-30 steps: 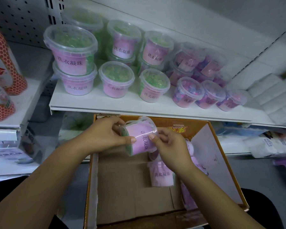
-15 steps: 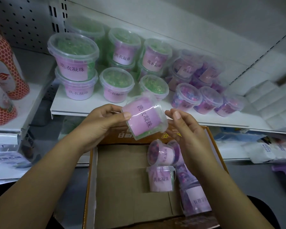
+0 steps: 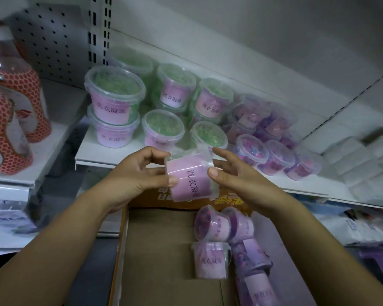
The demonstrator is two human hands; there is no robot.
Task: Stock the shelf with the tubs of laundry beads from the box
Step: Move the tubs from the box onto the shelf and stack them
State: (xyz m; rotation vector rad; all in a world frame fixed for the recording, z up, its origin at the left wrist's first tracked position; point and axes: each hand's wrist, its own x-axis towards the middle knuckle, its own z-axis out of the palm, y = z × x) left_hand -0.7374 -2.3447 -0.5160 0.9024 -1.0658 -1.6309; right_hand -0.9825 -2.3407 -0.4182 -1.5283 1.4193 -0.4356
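— Where is the tub [image 3: 187, 175]?
— On its side between both hands. The left hand [image 3: 131, 180] clamps its base end, thumb and fingers curled round it. The right hand [image 3: 237, 177] is loose: thumb touching the lid end, fingers nearly straight.
— And around the grip?
— The box [image 3: 159, 250] lies directly below, with spare tubs [image 3: 210, 259] under the right wrist. The shelf [image 3: 91, 151] starts just beyond.

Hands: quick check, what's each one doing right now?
Left hand: closed, gripping the held tub near its base.
Right hand: open, fingers fairly straight, thumb touching the tub's lid end.
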